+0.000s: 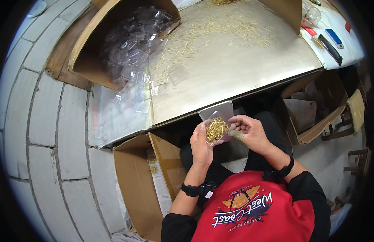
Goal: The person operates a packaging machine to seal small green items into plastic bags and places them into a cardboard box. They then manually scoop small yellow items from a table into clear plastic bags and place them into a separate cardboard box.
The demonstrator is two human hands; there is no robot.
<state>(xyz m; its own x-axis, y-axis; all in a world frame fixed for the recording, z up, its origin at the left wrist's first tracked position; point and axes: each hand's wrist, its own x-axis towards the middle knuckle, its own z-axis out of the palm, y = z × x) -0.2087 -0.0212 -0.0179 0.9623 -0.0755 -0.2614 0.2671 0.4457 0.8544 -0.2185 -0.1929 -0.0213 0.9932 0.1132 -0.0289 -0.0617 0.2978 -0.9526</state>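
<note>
Red shirt [257, 207] sat nearest; left hand [202, 145] clasped a box [211, 142] of golden pieces [217, 129]; whether right hand [252, 133] pinched, I couldn't tell.

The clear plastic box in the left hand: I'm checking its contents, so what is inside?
The clear plastic box holds a tangled heap of thin gold-coloured pieces. They cover most of its floor, so anything buried beneath cannot be seen.

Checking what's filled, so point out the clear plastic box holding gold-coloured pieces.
The clear plastic box in the left hand: thin gold-coloured pieces crowd it, while the clear boxes heaped at upper left look unfilled.
</note>
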